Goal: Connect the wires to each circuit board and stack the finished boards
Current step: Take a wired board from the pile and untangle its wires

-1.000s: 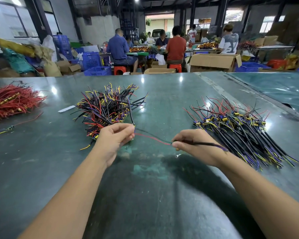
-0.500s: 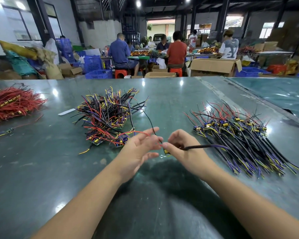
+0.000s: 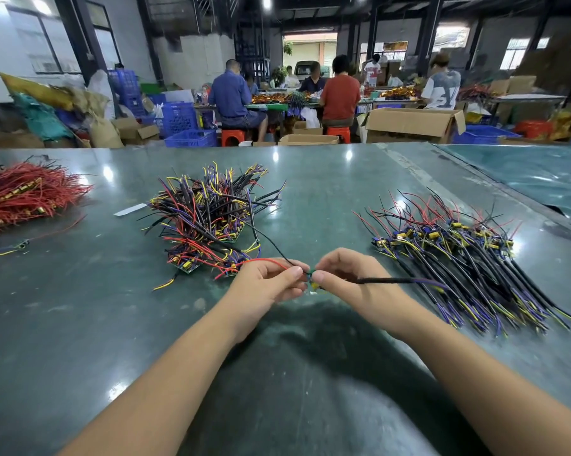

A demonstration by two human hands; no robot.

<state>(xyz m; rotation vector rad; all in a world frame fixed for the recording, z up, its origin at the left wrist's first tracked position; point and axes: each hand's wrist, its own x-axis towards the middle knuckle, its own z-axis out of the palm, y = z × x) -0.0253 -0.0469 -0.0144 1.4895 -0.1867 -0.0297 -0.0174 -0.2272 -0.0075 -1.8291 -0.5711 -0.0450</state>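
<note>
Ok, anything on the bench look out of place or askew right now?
Only small things. A stray wired piece lies alone near the left edge, apart from the red wire pile. A white strip lies loose beside the middle pile, which is tangled, unlike the combed right pile. No damage visible.

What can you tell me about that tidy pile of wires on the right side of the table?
The right-hand pile is a fanned row of small boards with blue and yellow parts at its far edge. Thin red and black wires stick up and back from them, while long black leads ending in purple and yellow tips lie roughly parallel, pointing toward the near right. It rests flat on the green table. Neither hand touches it; the purple-tipped black lead held by the right hand crosses just in front of it.
</note>
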